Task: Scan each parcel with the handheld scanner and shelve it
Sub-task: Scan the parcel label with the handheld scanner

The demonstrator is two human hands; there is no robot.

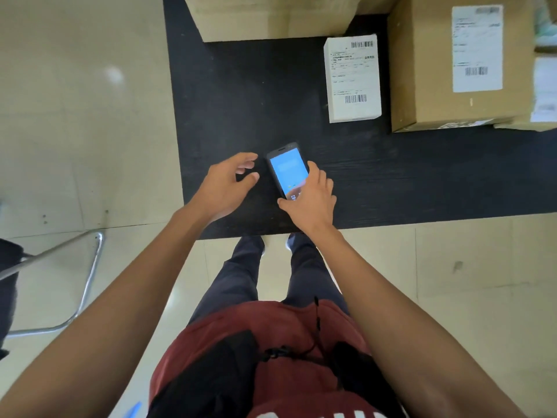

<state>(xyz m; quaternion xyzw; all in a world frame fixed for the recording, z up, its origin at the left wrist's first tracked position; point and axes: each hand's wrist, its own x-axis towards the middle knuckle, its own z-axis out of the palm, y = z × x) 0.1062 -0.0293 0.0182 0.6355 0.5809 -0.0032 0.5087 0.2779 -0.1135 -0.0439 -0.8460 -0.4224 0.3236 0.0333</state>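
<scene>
The handheld scanner (286, 168), dark with a lit blue screen, lies on the black table (229, 95) near its front edge. My right hand (312, 200) grips its lower end, thumb on the left side and fingers along the right edge. My left hand (224, 184) hovers just left of the scanner with fingers loosely curled, holding nothing. A small white parcel (352, 78) with barcode labels lies flat further back on the right. Beside it stands a large brown cardboard box (431, 64) with a white shipping label.
Another brown cardboard box (271, 16) sits at the table's far edge. More packages (545, 86) crowd the far right. A chrome chair frame (87, 276) stands on the tiled floor at my left. My legs are close to the table's front edge.
</scene>
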